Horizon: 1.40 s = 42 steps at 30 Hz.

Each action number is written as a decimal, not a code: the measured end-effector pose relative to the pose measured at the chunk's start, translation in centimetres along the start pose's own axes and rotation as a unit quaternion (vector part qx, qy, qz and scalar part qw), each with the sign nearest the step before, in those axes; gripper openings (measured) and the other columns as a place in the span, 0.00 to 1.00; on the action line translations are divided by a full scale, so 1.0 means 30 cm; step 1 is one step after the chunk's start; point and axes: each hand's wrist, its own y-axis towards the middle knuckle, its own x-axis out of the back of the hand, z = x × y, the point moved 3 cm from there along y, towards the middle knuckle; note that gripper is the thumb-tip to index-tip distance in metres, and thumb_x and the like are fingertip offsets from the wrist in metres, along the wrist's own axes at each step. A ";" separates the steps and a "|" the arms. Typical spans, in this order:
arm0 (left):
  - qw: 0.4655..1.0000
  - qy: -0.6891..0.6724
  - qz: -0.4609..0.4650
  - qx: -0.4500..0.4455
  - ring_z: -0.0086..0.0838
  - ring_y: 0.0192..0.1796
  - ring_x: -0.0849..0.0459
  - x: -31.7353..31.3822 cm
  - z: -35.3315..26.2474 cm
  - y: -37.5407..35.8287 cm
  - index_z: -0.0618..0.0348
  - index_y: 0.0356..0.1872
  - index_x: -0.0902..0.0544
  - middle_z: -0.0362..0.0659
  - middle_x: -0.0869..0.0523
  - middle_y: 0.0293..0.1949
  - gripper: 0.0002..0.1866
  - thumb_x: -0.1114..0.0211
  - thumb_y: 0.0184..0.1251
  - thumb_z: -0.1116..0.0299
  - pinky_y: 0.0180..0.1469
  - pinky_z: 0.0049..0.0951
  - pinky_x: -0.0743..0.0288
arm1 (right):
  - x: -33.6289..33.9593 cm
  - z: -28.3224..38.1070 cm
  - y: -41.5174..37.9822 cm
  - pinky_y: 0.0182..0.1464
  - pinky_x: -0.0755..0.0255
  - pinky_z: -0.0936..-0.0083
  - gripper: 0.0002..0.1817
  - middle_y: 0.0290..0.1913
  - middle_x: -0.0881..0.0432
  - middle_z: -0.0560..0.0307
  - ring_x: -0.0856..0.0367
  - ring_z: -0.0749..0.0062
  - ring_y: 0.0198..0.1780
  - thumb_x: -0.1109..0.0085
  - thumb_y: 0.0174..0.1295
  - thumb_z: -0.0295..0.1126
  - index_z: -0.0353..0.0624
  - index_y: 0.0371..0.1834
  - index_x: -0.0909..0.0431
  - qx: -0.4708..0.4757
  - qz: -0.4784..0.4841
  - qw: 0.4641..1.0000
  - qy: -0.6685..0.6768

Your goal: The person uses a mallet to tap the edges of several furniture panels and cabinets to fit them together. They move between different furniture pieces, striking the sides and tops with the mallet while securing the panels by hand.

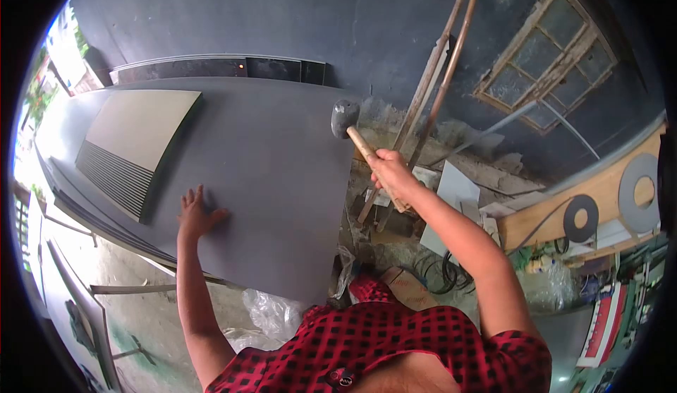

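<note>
Head view, looking down over the person's red and black checked shirt [395, 343]. The left hand [196, 215] lies flat, fingers spread wide and holding nothing, pressed on a large grey sheet [275, 181] that fills the middle of the scene. Far left on that sheet rests a paler panel [144, 125] with a ribbed near edge. The right hand [390, 171] is raised just right of the sheet's right edge, its grip closed around the wooden handle of a mallet [345, 119]. The mallet's dark head sits above the sheet's far right corner, clear of the surface. To the right, long wooden poles [437, 82] lean against a dark wall, with an old window frame [546, 58] farther right. Rubble and pale offcuts lie on the floor [451, 202] beneath the right arm. Crumpled clear plastic [271, 315] lies near the sheet's near edge.
</note>
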 end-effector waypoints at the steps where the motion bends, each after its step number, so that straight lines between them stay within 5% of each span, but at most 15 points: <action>1: 1.000 -0.003 0.017 0.012 0.51 0.74 0.54 -0.011 -0.050 0.003 0.47 0.72 0.48 0.53 0.48 0.72 0.59 0.26 0.37 0.40 0.64 0.65 0.47 | -0.009 -0.002 0.026 0.17 0.35 0.81 0.12 0.20 0.28 0.62 0.31 0.81 0.17 0.49 0.66 0.37 0.37 0.37 0.26 -0.001 -0.004 1.000 0.004; 8: 0.990 -0.008 0.065 0.126 0.57 0.73 0.56 -0.030 -0.236 0.028 0.49 0.73 0.52 0.58 0.53 0.72 0.62 0.25 0.36 0.39 0.66 0.61 0.47 | 0.005 -0.070 0.136 0.14 0.36 0.81 0.12 0.17 0.29 0.62 0.30 0.81 0.15 0.48 0.64 0.36 0.38 0.29 0.28 0.011 0.061 0.998 0.029; 18: 0.983 -0.001 0.099 0.155 0.64 0.71 0.58 -0.037 -0.246 0.085 0.54 0.72 0.54 0.64 0.55 0.71 0.68 0.22 0.29 0.40 0.70 0.50 0.48 | 0.065 -0.087 0.265 0.16 0.33 0.77 0.13 0.18 0.28 0.61 0.28 0.78 0.16 0.47 0.63 0.38 0.38 0.29 0.29 0.036 0.132 0.990 -0.029; 25: 0.986 -0.002 0.077 0.150 0.61 0.72 0.58 -0.050 -0.220 0.078 0.46 0.73 0.53 0.60 0.56 0.72 0.69 0.21 0.26 0.41 0.68 0.57 0.47 | 0.092 -0.036 0.400 0.16 0.35 0.81 0.11 0.17 0.28 0.63 0.30 0.81 0.15 0.47 0.63 0.37 0.38 0.32 0.26 0.034 0.156 0.987 -0.030; 32: 0.980 -0.007 0.075 0.182 0.52 0.74 0.59 -0.035 -0.241 0.069 0.40 0.73 0.53 0.51 0.55 0.74 0.69 0.19 0.23 0.44 0.64 0.66 0.47 | 0.159 -0.031 0.571 0.16 0.34 0.77 0.13 0.16 0.28 0.60 0.29 0.78 0.14 0.48 0.64 0.37 0.38 0.30 0.28 0.023 0.078 0.997 -0.019; 42: 0.977 -0.006 0.082 0.197 0.50 0.75 0.60 -0.042 -0.243 0.083 0.38 0.73 0.53 0.49 0.56 0.74 0.69 0.19 0.22 0.43 0.65 0.65 0.48 | 0.195 -0.007 0.601 0.17 0.33 0.78 0.13 0.17 0.28 0.60 0.29 0.78 0.15 0.49 0.64 0.38 0.38 0.30 0.28 0.012 0.125 0.991 -0.039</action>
